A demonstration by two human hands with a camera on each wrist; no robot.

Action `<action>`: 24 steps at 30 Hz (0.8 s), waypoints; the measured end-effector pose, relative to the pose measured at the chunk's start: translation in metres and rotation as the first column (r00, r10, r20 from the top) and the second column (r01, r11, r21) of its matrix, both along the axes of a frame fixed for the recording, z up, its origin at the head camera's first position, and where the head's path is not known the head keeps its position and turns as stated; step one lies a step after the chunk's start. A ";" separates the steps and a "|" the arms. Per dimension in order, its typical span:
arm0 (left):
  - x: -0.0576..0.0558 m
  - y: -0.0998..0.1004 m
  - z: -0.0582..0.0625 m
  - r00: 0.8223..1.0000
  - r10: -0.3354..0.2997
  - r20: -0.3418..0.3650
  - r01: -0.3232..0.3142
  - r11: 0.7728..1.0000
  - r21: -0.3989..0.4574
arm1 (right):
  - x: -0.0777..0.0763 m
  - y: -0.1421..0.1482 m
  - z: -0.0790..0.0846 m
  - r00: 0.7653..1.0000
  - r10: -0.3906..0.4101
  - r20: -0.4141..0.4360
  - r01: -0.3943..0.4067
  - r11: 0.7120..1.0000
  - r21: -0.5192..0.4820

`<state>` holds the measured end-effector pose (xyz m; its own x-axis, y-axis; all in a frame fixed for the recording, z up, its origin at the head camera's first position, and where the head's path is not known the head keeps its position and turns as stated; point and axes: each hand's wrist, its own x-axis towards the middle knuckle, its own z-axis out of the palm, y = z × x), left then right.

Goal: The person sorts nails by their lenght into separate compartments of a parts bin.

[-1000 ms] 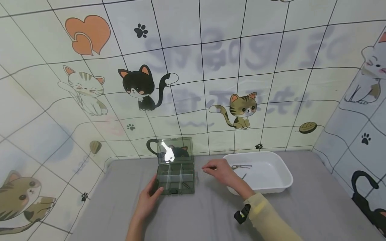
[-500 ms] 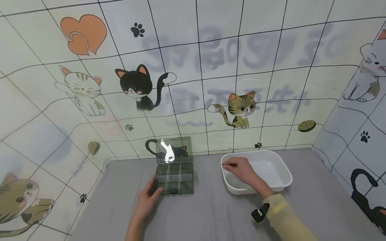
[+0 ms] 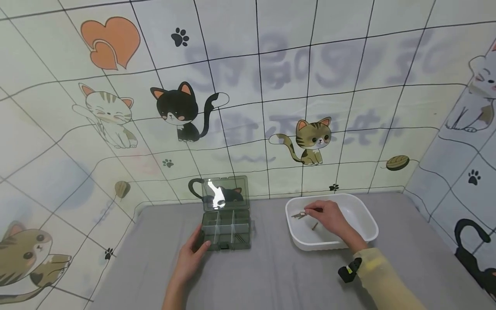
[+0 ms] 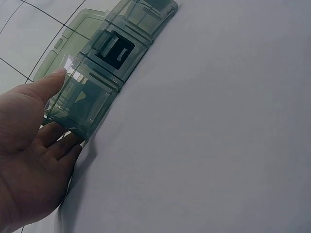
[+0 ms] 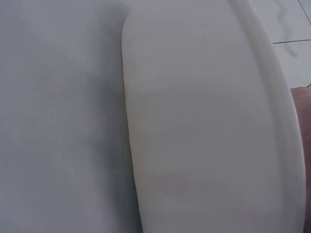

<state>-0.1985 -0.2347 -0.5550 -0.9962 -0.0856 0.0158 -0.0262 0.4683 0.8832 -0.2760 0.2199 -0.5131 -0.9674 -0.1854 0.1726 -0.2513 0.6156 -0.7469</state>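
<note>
A translucent green compartment box (image 3: 226, 247) stands with its lid raised, and several thin dark pieces lie in its front right compartment. At its left front corner my left hand (image 3: 188, 258) grips it, thumb on the front and fingers along the side, as the left wrist view also shows with the box's black latch (image 4: 116, 50). Inside the white tray (image 3: 337, 246) are several thin metal pins (image 3: 298, 215), and another metal pin (image 3: 315, 226) lies apart. My right hand (image 3: 329, 217) reaches in, fingertips at the pins; whether they pinch one is too small to tell.
Grey cloth (image 3: 271, 267) covers the table between and in front of the box and the tray. Behind them rises a wall covering (image 3: 248, 129) printed with cats. The right wrist view shows mostly the tray's outer side (image 5: 204, 121).
My right hand has moved right, from beside the box to over the tray, then down among the pins. My left hand and the box have stayed in place.
</note>
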 end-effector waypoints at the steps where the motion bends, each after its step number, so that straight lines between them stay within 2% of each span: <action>1: 0.000 0.000 0.000 1.000 0.003 0.001 -0.003 1.000 0.000 | 0.000 0.001 0.000 1.000 -0.002 0.008 0.002 1.000 0.000; 14: -0.001 0.000 -0.004 1.000 0.007 0.011 -0.007 1.000 0.018 | -0.011 0.011 -0.007 0.995 -0.048 0.084 0.043 0.997 0.069; 24: -0.001 -0.002 -0.004 1.000 0.000 0.005 -0.001 1.000 0.008 | -0.020 0.011 -0.007 0.997 -0.013 0.070 0.004 0.993 0.117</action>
